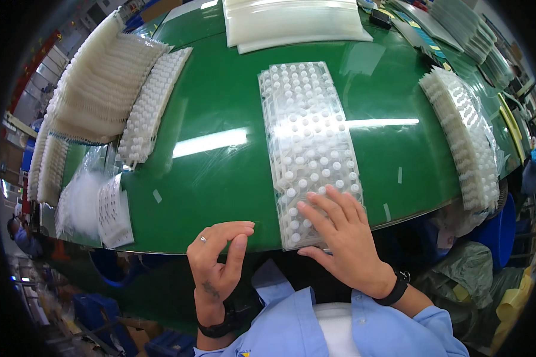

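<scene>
A clear plastic tray [312, 140] with rows of round white knob-like pieces lies lengthwise before me on the green table. It appears to rest on at least one similar clear sheet, whose edge shows at its left side. My right hand [345, 241] is spread over the tray's near right end, fingers stretched across the white pieces; it grips nothing. Left of that near end, my left hand [220, 256] hovers at the table's front edge. Its fingers are loosely bent, the thumb stands a little apart from them, and nothing shows between them.
Stacked translucent trays [101, 83] stand at the left, beside a row of white pieces [155, 107]. A bag of white material [80, 205] and a white perforated sheet [114, 211] lie nearer. More trays [464, 137] stand right. Clear sheets [295, 27] lie at the back.
</scene>
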{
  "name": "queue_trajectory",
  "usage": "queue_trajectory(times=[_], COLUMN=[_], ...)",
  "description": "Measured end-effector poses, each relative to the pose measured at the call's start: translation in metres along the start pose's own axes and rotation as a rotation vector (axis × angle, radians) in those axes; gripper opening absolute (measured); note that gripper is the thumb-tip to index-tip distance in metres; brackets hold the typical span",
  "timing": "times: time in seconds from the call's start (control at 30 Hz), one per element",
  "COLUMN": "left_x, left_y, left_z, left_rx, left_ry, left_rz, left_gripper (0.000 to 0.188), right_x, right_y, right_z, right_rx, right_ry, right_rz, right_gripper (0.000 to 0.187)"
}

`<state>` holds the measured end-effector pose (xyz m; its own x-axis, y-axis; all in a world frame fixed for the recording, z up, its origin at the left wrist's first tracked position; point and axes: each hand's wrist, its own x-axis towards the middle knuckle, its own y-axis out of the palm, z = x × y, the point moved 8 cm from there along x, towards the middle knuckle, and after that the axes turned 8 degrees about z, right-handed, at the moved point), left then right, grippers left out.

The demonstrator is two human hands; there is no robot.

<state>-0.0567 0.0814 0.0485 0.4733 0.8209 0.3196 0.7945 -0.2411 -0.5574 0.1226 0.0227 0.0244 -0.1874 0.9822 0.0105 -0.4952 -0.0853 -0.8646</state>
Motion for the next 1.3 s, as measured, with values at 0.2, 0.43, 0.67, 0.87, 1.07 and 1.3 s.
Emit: queue_trajectory(times=[0.2, 0.43, 0.67, 0.87, 1.07, 1.3], left_x=[0.002, 0.006, 0.015, 0.012, 0.002, 0.004], left_y=[0.004, 0.011, 0.086, 0.089, 0.061, 0.044], left_z=[0.002, 0.002, -0.04, -0.016, 0.003, 0.017], left_rx=[-0.014, -0.029, 0.227, 0.416, 0.381, 0.29], left_ry=[-0.012, -0.029, 0.208, 0.086, 0.015, 0.016], left_rz=[0.014, 0.072, 0.4, 0.453, 0.462, 0.423], left_gripper=[0.006, 0.014, 0.032, 0.052, 0.047, 0.031], right_x=[0.0, -0.001, -0.024, -0.051, -0.015, -0.002], right_y=[-0.007, -0.013, -0.077, -0.138, -0.021, -0.016], right_z=[0.0, -0.008, -0.07, -0.043, -0.038, -0.037], right_rx=[0.035, 0.195, 0.96, 0.059, 0.144, 0.489], right_ry=[-0.03, -0.064, -0.002, -0.131, -0.06, -0.04], right_rz=[0.024, -0.076, -0.763, -0.855, -0.234, -0.23], right_gripper=[0.057, 0.044, 0.025, 0.023, 0.031, 0.031])
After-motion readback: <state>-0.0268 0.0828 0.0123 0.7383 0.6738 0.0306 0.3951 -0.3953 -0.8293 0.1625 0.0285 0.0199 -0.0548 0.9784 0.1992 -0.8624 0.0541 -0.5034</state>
